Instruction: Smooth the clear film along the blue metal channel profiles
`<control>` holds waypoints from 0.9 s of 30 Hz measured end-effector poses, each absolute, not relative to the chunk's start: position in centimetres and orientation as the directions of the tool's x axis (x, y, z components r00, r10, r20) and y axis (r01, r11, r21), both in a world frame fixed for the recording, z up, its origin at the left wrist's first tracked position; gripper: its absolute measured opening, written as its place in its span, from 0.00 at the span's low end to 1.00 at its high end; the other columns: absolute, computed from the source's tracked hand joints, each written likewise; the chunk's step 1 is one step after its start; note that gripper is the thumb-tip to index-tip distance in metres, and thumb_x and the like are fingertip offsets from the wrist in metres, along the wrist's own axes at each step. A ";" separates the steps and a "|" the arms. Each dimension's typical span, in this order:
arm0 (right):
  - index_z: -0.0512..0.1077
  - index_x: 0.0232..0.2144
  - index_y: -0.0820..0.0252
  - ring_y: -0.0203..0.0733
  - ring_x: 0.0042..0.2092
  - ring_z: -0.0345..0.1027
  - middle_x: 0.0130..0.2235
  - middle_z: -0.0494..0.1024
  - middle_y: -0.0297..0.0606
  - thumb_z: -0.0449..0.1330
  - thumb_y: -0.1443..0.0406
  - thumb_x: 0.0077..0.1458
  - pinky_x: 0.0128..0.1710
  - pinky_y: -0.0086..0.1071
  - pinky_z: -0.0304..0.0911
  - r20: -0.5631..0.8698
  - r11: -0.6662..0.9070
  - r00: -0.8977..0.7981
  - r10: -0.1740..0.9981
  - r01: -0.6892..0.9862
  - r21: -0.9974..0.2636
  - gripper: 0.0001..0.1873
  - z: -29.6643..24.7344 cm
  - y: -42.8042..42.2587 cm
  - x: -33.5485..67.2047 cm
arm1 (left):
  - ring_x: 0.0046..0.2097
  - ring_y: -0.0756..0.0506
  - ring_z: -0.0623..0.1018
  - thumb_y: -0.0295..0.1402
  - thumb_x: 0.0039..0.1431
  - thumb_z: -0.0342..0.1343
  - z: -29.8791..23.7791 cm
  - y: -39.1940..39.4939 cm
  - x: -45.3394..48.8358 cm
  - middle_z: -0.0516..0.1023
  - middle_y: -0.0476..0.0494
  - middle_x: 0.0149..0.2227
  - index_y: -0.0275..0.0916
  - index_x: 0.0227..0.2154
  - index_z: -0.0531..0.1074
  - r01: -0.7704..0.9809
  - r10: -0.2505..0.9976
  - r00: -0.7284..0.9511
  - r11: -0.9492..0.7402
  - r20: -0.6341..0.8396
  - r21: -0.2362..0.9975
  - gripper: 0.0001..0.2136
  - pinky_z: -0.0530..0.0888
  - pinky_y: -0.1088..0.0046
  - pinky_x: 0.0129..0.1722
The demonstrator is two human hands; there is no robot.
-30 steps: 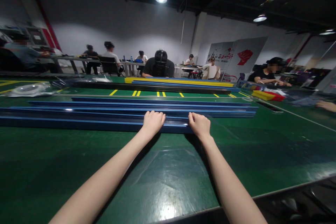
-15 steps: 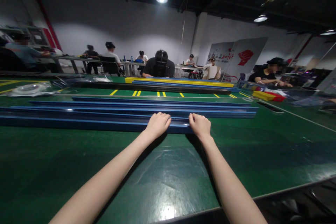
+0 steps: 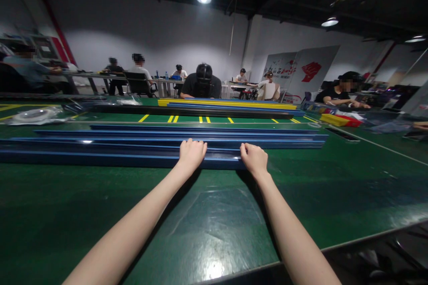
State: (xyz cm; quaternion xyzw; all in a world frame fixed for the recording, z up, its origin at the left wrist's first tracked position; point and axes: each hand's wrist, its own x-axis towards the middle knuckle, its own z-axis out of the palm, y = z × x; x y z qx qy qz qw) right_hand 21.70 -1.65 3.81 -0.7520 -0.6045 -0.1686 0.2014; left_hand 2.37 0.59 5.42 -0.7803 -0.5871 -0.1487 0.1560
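A long blue channel strip (image 3: pixel 100 159) lies across the green table, nearest to me. My left hand (image 3: pixel 193 156) is closed over it some way in from its right end. At that right end my right hand (image 3: pixel 254 158) grips the same strip, fingers curled over the far side. Between the hands a shiny, clear-looking film or strip shows in the channel; I cannot tell which. Both sets of fingertips are partly hidden. Just behind lie more blue channel strips (image 3: pixel 287 142), roughly parallel.
The green table (image 3: pixel 133 213) has a pale front edge at lower right. Farther back lie a black strip (image 3: pixel 200 111), yellow strips (image 3: pixel 230 104), a bagged coil (image 3: pixel 36 115), a phone (image 3: pixel 343 134) and a yellow-and-red bin (image 3: pixel 339 120). A person (image 3: pixel 202 82) sits opposite; others work around.
My left hand has slid left along the near blue strip, widening the gap between my hands. My right hand stays at the strip's right end. The view has shifted slightly.
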 end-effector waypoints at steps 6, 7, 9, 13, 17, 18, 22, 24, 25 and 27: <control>0.73 0.28 0.58 0.38 0.32 0.69 0.30 0.77 0.40 0.41 0.60 0.58 0.26 0.25 0.51 0.490 -0.185 0.202 0.848 0.979 -0.084 0.22 3.9 -1.6 21.6 | 0.39 0.39 0.73 0.35 0.60 0.34 5.3 0.9 1.8 0.76 0.35 0.31 0.34 0.32 0.74 0.974 0.877 0.223 -0.218 0.426 -0.061 0.21 0.65 0.66 0.34; 0.73 0.28 0.58 0.38 0.32 0.69 0.30 0.77 0.40 0.41 0.60 0.58 0.26 0.25 0.51 0.488 -0.185 0.202 0.849 0.979 -0.084 0.22 4.0 -1.7 21.6 | 0.39 0.39 0.73 0.35 0.60 0.35 5.2 0.9 1.8 0.76 0.36 0.32 0.34 0.32 0.73 0.971 0.871 0.233 -0.231 0.433 -0.060 0.20 0.65 0.66 0.34; 0.73 0.28 0.58 0.38 0.32 0.70 0.30 0.77 0.40 0.41 0.60 0.58 0.26 0.25 0.51 0.483 -0.185 0.205 0.851 0.979 -0.088 0.22 4.0 -1.7 21.6 | 0.39 0.40 0.73 0.35 0.60 0.35 4.9 0.8 2.1 0.76 0.37 0.34 0.35 0.33 0.73 0.963 0.858 0.256 -0.264 0.446 -0.045 0.19 0.65 0.67 0.34; 0.73 0.28 0.58 0.38 0.33 0.70 0.31 0.77 0.41 0.41 0.59 0.58 0.27 0.25 0.52 0.472 -0.188 0.210 0.856 0.978 -0.093 0.22 4.1 -1.7 21.5 | 0.40 0.45 0.72 0.34 0.60 0.37 4.5 0.7 2.7 0.76 0.44 0.35 0.39 0.35 0.71 0.875 0.792 0.442 -0.484 0.421 -0.007 0.16 0.66 0.71 0.37; 0.73 0.28 0.58 0.38 0.33 0.70 0.31 0.77 0.40 0.41 0.60 0.58 0.27 0.25 0.53 0.466 -0.189 0.206 0.861 0.978 -0.084 0.22 4.1 -1.7 21.5 | 0.42 0.46 0.71 0.36 0.61 0.38 4.4 0.5 3.1 0.76 0.47 0.39 0.42 0.39 0.70 0.805 0.743 0.548 -0.593 0.384 -0.002 0.15 0.65 0.73 0.39; 0.73 0.28 0.58 0.38 0.33 0.70 0.31 0.77 0.40 0.41 0.60 0.58 0.27 0.25 0.53 0.466 -0.189 0.205 0.861 0.979 -0.083 0.22 4.1 -1.8 21.5 | 0.42 0.46 0.71 0.36 0.61 0.38 4.5 0.4 3.1 0.76 0.47 0.39 0.42 0.38 0.70 0.814 0.752 0.540 -0.581 0.378 -0.008 0.15 0.65 0.72 0.39; 0.73 0.28 0.58 0.38 0.33 0.70 0.31 0.77 0.40 0.41 0.59 0.58 0.27 0.25 0.52 0.479 -0.175 0.192 0.856 0.981 -0.080 0.23 4.1 -1.8 21.5 | 0.40 0.44 0.72 0.37 0.61 0.37 5.0 0.2 3.0 0.76 0.44 0.35 0.39 0.31 0.72 0.849 0.784 0.504 -0.526 0.363 -0.043 0.17 0.65 0.70 0.37; 0.73 0.28 0.58 0.38 0.33 0.70 0.31 0.77 0.40 0.41 0.59 0.58 0.27 0.25 0.52 0.479 -0.178 0.195 0.856 0.981 -0.083 0.23 4.1 -1.8 21.5 | 0.40 0.43 0.72 0.37 0.61 0.37 5.2 0.3 2.8 0.76 0.42 0.34 0.38 0.29 0.72 0.880 0.809 0.456 -0.473 0.370 -0.050 0.19 0.65 0.68 0.37; 0.73 0.28 0.59 0.38 0.33 0.69 0.31 0.77 0.40 0.41 0.59 0.58 0.27 0.25 0.52 0.476 -0.180 0.199 0.857 0.980 -0.085 0.23 4.1 -1.8 21.5 | 0.40 0.42 0.72 0.37 0.61 0.36 5.3 0.4 2.7 0.76 0.40 0.33 0.37 0.29 0.72 0.898 0.826 0.422 -0.436 0.375 -0.050 0.19 0.64 0.67 0.37; 0.73 0.28 0.59 0.37 0.33 0.69 0.31 0.77 0.41 0.41 0.59 0.58 0.27 0.25 0.52 0.473 -0.183 0.203 0.857 0.979 -0.089 0.22 4.0 -1.8 21.5 | 0.40 0.40 0.72 0.35 0.60 0.36 5.3 0.6 2.4 0.76 0.37 0.32 0.36 0.29 0.73 0.935 0.857 0.343 -0.351 0.385 -0.052 0.19 0.64 0.66 0.37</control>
